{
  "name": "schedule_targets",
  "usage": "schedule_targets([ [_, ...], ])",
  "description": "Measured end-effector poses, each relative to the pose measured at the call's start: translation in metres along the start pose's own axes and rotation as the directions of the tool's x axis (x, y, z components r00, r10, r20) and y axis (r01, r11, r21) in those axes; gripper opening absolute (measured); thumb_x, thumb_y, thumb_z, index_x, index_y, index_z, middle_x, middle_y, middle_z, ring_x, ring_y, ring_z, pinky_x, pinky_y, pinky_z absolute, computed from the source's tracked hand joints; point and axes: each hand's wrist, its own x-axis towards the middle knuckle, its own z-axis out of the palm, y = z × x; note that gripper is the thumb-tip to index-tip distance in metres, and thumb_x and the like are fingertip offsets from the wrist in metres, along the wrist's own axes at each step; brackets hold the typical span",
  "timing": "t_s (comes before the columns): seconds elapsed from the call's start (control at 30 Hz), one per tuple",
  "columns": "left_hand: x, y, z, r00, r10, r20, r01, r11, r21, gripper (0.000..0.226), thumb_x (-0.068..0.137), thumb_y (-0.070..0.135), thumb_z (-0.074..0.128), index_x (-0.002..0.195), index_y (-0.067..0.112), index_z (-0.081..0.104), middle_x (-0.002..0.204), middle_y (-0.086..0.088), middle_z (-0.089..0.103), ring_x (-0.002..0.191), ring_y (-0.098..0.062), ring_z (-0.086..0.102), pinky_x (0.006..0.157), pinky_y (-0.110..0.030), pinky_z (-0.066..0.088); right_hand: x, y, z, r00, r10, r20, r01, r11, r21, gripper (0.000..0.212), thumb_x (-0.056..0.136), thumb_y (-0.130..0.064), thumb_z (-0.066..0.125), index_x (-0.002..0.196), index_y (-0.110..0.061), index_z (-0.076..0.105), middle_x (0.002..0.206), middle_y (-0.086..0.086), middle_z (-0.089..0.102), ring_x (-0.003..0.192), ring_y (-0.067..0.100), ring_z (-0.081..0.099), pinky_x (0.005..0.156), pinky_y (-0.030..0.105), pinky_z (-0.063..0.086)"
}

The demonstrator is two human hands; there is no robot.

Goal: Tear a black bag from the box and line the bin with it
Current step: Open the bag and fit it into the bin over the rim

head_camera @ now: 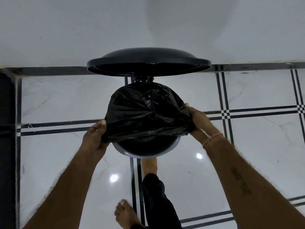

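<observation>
A: Where is the black bag (pixel 146 113)?

B: It sits over the top of the round bin (pixel 142 150). It covers the far part of the bin's mouth. The near part of the grey rim is bare and shows below the bag's edge.

A: Where are the hands?

B: One is on each side of the bag. The left hand (pixel 94 136) is closed on the bag's left edge, with the thumb on top of the plastic. The right hand (pixel 198 121) is closed on the bag's right edge. The bag is stretched between them, so it lies right in the middle of the two hands.

A: Is the bin open?

B: Yes. The black lid (pixel 148 62) stands up behind the bin, near the white wall (pixel 82 30). A foot (pixel 149 164) is just in front of the bin, partly under its near edge. It is hard to tell what it is pressing on.

A: How many things are there?

B: One bag, one bin, one lid. Two hands and two bare arms. Two bare feet: the one by the bin, and another foot (pixel 126 215) closer to the camera. There is one thin string band (pixel 212 138) on the right wrist.

A: What is under it all?

B: A shiny white tiled floor (pixel 66 100) with dark lines. Two bright spots of light shine on it.
</observation>
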Motion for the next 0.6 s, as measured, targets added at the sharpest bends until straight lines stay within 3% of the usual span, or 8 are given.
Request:
schedule_targets([
  [0.07, -0.007, -0.008, -0.003, 1.0, -0.018, 0.021, 0.019, 1.0, -0.018, 0.06, 0.082, 0.034, 0.071, 0.134, 0.005, 0.061, 0.12, -0.01, 0.071, 0.089, -0.013, 0.074, 0.074, -0.024, 0.062, -0.004, 0.011, -0.003, 1.0, 0.001, -0.017, 0.0, 0.999, 0.037, 0.021, 0.102, -0.021, 0.064, 0.091, -0.006, 0.072, 0.082, 0.007, 0.075, 0.078, 0.023, 0.071, 0.063, 0.03, 0.058],
  [0.17, -0.019, -0.018, -0.005, 0.999, -0.053, 0.003, 0.054, 0.998, -0.018, 0.04, 0.077, 0.034, 0.072, 0.112, 0.013, 0.067, 0.094, 0.002, 0.072, 0.067, -0.005, 0.065, 0.05, -0.015, 0.05, -0.014, 0.024, -0.007, 0.998, -0.034, -0.052, 0.037, 0.998, 0.058, 0.013, 0.099, -0.018, 0.069, 0.093, -0.006, 0.067, 0.089, 0.012, 0.07, 0.082, 0.025, 0.066, 0.068, 0.033, 0.059],
  [0.27, -0.031, -0.03, -0.008, 0.995, -0.083, -0.051, 0.085, 0.996, 0.037, 0.022, 0.088, 0.028, 0.072, 0.104, 0.013, 0.069, 0.081, 0.006, 0.071, 0.056, -0.001, 0.061, 0.044, -0.014, 0.043, -0.029, 0.029, -0.003, 0.989, -0.114, -0.092, 0.115, 0.993, 0.008, 0.013, 0.097, -0.017, 0.072, 0.093, -0.004, 0.07, 0.091, 0.014, 0.068, 0.081, 0.023, 0.065, 0.073, 0.035, 0.059],
  [0.4, -0.05, -0.037, -0.007, 0.989, -0.092, -0.117, 0.099, 0.993, 0.058, 0.011, 0.096, 0.023, 0.069, 0.099, 0.012, 0.069, 0.085, 0.001, 0.069, 0.067, -0.007, 0.055, 0.043, -0.014, 0.043, -0.038, 0.032, 0.01, 0.96, -0.21, -0.187, 0.184, 0.972, -0.148, 0.024, 0.092, -0.019, 0.078, 0.071, -0.014, 0.068, 0.062, -0.002, 0.061, 0.052, 0.007, 0.053, 0.048, 0.019, 0.044],
  [0.5, -0.063, -0.04, -0.004, 0.986, -0.109, -0.128, 0.116, 0.992, 0.052, 0.012, 0.096, 0.029, 0.069, 0.094, 0.018, 0.069, 0.087, 0.001, 0.066, 0.073, -0.008, 0.052, 0.047, -0.017, 0.043, -0.044, 0.03, 0.02, 0.972, -0.108, -0.21, 0.099, 0.994, -0.054, 0.022, 0.099, -0.017, 0.07, 0.078, -0.011, 0.065, 0.069, 0.005, 0.063, 0.054, 0.014, 0.059, 0.048, 0.026, 0.054],
  [0.6, -0.071, -0.043, -0.002, 0.979, -0.139, -0.147, 0.144, 0.989, 0.026, 0.011, 0.096, 0.03, 0.068, 0.096, 0.02, 0.068, 0.093, 0.001, 0.069, 0.083, -0.01, 0.059, 0.056, -0.021, 0.042, -0.048, 0.028, 0.029, 0.989, 0.041, -0.145, -0.019, 0.988, 0.153, 0.016, 0.107, -0.012, 0.054, 0.094, -0.005, 0.061, 0.089, 0.013, 0.07, 0.067, 0.023, 0.071, 0.06, 0.034, 0.065],
])
